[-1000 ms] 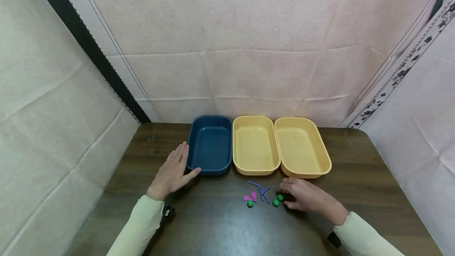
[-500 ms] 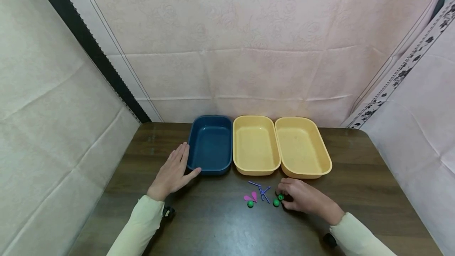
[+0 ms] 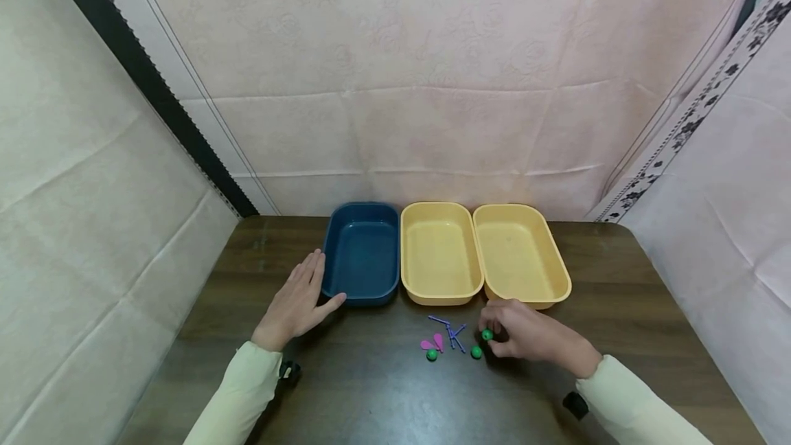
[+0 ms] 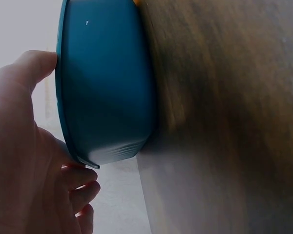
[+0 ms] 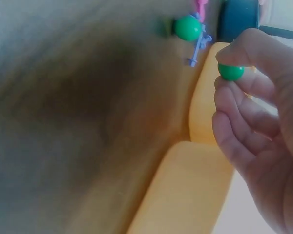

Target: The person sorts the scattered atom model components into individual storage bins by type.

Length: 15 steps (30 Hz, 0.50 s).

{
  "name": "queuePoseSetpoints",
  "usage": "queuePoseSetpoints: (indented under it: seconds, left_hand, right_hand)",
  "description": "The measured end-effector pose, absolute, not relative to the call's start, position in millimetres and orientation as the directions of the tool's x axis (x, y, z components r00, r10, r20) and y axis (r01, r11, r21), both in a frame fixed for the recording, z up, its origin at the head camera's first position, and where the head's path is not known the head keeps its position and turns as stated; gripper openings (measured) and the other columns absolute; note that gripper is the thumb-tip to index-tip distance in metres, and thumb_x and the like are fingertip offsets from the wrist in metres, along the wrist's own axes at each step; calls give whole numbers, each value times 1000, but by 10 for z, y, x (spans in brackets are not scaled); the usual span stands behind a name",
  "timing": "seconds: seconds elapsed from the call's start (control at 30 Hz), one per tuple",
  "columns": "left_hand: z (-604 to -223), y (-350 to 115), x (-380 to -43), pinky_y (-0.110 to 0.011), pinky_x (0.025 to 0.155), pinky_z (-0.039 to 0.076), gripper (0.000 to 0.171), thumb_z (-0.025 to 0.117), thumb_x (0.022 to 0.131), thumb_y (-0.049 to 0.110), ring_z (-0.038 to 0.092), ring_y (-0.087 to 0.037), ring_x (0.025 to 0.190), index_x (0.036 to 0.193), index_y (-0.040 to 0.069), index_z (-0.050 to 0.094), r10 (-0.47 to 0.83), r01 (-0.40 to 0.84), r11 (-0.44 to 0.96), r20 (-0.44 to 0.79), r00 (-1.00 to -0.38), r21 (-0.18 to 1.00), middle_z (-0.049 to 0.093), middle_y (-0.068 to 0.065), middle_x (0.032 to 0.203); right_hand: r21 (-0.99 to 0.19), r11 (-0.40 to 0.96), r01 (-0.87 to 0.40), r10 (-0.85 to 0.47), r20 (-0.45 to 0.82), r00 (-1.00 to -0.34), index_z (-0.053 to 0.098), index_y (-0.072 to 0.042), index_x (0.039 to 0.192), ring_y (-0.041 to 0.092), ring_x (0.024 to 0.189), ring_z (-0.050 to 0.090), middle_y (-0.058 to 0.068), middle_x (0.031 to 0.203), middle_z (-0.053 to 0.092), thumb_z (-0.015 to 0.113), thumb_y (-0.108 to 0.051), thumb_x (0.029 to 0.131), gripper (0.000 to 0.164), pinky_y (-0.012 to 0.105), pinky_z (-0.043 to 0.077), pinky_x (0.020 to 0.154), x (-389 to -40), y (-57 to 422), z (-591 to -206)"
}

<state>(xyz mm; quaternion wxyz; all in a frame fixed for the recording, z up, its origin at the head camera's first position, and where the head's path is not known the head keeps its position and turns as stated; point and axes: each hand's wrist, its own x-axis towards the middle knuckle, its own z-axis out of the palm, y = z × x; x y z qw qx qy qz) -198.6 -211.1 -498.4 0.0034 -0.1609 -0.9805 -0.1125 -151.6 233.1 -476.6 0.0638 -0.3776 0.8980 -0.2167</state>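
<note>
Between thumb and fingertips, my right hand (image 3: 525,336) pinches a green bead (image 5: 231,71), just in front of the right yellow tray (image 3: 522,253). My left hand (image 3: 293,304) lies along the near left corner of the blue tray (image 3: 363,253); in the left wrist view its straight thumb and fingers touch the rim. Two more green beads, one left (image 3: 432,356) and one right (image 3: 476,352), rest on the table. Close by lie pink teardrop pieces (image 3: 438,342) and several thin purple sticks (image 3: 456,336).
The middle yellow tray (image 3: 441,253) stands between the blue tray and the right yellow one, all in a row at the back of the brown wooden table (image 3: 371,390). Pale cloth (image 3: 395,129) hangs behind and at both sides.
My right hand has closed on the green bead and raised it slightly off its spot. My left hand stays at the blue tray. The head view has shifted a little.
</note>
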Motion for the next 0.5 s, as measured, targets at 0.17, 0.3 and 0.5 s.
queuePoseSetpoints:
  seconds: [0.17,0.3,0.5]
  left_hand:
    - [-4992,-2121,-1986,-51,123,15,103,30,88,79,10,-30,153,156,6,6,316,317,924,42,-948,215,6,-12,165]
    - [-4997,-2116,-1987,-51,123,16,103,30,87,79,10,-31,153,156,6,6,315,316,923,42,-948,220,6,-12,165]
    - [-5005,-2113,-1975,-52,123,15,102,31,88,78,10,-31,153,156,7,4,313,314,922,40,-949,225,5,-12,165]
  right_hand:
    - [-425,621,-659,-715,38,-698,64,-22,88,7,73,57,-10,81,57,75,-16,76,17,14,47,62,-1584,2320,-4637]
    - [-438,635,-636,-710,-6,-705,65,-23,89,9,76,59,-12,83,58,75,-17,78,16,17,51,66,-1633,2299,-4519]
    - [-438,621,-650,-723,0,-691,66,-22,90,9,76,59,-10,84,60,75,-17,79,16,19,52,66,-1733,2260,-4399]
